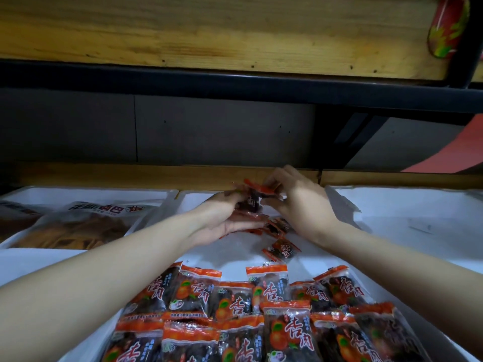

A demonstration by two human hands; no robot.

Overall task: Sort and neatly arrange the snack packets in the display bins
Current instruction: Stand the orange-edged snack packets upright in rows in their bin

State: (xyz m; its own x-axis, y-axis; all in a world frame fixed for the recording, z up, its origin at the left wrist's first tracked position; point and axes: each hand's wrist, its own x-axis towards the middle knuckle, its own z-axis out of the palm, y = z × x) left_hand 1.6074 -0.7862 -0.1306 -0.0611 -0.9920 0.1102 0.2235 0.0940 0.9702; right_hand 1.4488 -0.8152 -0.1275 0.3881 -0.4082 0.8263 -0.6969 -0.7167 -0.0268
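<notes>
Small orange-and-dark snack packets fill the near part of the middle white bin (198, 199), lined up in overlapping rows (261, 317). At the bin's far end my left hand (222, 218) lies palm up and grips a bunch of the same packets (251, 202). My right hand (300, 205) reaches over from the right and pinches the top packet of that bunch by its orange edge. One loose packet (282, 250) lies on the white floor between the bunch and the rows. A few more packets lie under my hands, partly hidden.
The left bin (86, 194) holds large clear bags of brown snacks (78, 226). The right bin (407, 205) shows white floor. A wooden ledge (130, 176) runs behind the bins, under a dark shelf frame and a wooden shelf board overhead.
</notes>
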